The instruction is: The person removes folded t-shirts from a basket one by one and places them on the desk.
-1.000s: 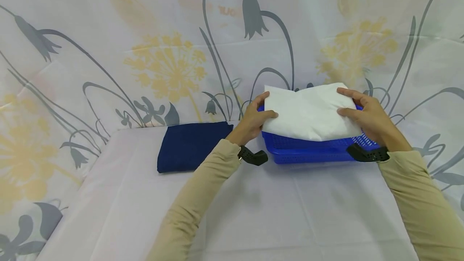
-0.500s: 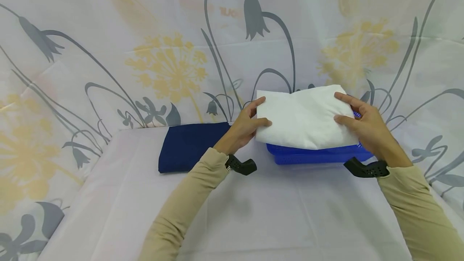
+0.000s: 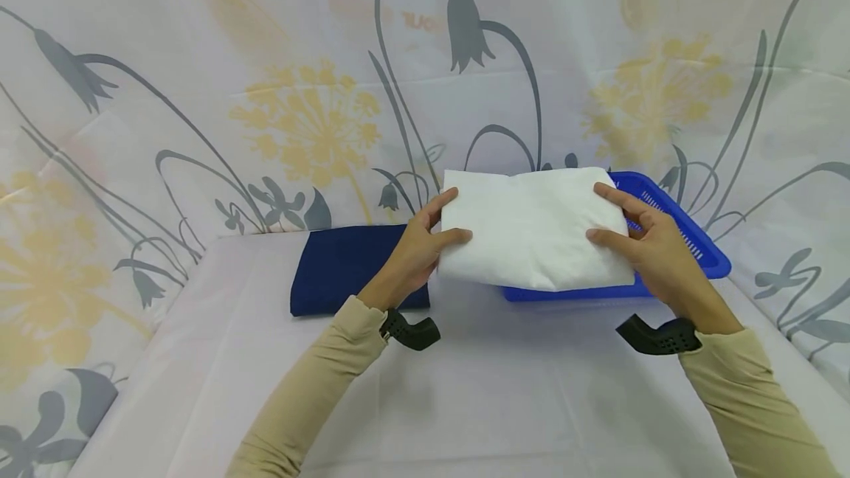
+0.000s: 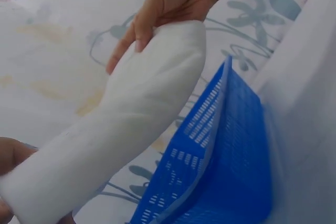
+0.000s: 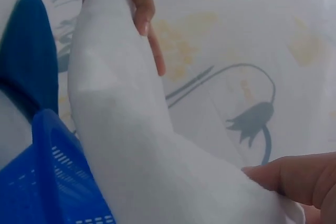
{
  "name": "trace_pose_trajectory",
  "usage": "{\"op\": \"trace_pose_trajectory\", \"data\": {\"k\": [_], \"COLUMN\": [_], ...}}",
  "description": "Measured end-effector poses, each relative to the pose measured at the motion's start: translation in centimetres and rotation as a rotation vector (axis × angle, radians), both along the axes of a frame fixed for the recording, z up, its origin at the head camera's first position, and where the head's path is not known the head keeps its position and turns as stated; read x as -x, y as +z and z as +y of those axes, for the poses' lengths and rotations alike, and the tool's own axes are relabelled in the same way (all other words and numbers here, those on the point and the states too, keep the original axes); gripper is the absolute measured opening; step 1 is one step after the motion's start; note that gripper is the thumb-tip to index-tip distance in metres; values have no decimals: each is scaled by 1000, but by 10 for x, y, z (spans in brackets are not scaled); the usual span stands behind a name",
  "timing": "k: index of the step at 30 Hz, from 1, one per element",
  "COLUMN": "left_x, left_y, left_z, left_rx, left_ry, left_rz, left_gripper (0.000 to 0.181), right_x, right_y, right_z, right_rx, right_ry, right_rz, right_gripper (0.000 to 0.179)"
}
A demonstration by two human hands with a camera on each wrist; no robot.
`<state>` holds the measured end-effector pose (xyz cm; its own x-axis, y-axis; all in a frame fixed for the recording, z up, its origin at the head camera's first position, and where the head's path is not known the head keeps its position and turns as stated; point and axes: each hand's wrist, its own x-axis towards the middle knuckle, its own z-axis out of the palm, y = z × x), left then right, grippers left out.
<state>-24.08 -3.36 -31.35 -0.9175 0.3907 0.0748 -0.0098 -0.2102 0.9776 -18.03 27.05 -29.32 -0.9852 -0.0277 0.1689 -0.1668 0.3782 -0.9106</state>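
A folded white cloth [image 3: 531, 231] is held up between both hands, in front of and partly over a blue plastic basket [image 3: 713, 265]. My left hand [image 3: 421, 246] pinches its left end, thumb on the near face. At the right end, my right hand [image 3: 640, 242] grips it the same way. In the left wrist view the white cloth [image 4: 121, 119] sags a little between the hands, beside the blue basket [image 4: 239, 156]. Most of the basket's inside is hidden behind the cloth in the head view.
A folded navy blue cloth [image 3: 345, 268] lies on the white-covered table [image 3: 498, 389], left of the basket and partly behind my left arm. Behind the table hangs a flower-printed curtain [image 3: 299, 35]. Each wrist carries a black strap mount [image 3: 415, 332].
Both hands have moved left and toward me with the white cloth, uncovering the right part of the blue basket. The navy cloth has stayed in place.
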Motion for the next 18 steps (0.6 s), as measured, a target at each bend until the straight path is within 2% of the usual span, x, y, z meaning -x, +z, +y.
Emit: {"op": "trace_pose_trajectory", "data": {"k": [8,13,18], "left_x": [-16,-26,-34], "left_y": [-9,-15,-21], "left_z": [-28,-47,-62], "left_rx": [47,58,74], "left_ry": [112,137,156], "left_rz": [2,26,18], "left_gripper": [66,67,68], "right_x": [-11,-13,-15], "right_y": [-11,-21,-30], "right_z": [-28,-45,-60], "right_rx": [67,122,128], "right_ry": [68,114,131], "right_rz": [8,-22,-18], "right_gripper": [71,73,72]}}
